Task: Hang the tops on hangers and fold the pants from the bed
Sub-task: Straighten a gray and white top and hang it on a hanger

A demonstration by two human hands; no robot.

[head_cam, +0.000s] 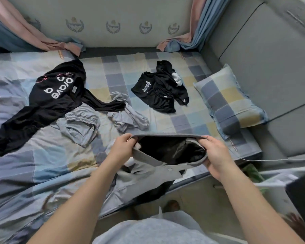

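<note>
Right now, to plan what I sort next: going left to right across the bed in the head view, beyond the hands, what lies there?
Large black top with white lettering → crumpled grey pants → small black top with script print → checked pillow. The held grey garment sits nearer, so it is left out.

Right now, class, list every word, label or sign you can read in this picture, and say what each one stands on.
"olave", roughly: large white letters on the black top, turned and creased, so not certain.
White script on the smaller black top: too blurred to read.
Orange strips at the edge of the bed sheet: too small to read.
Wall crests: no readable words.
</note>
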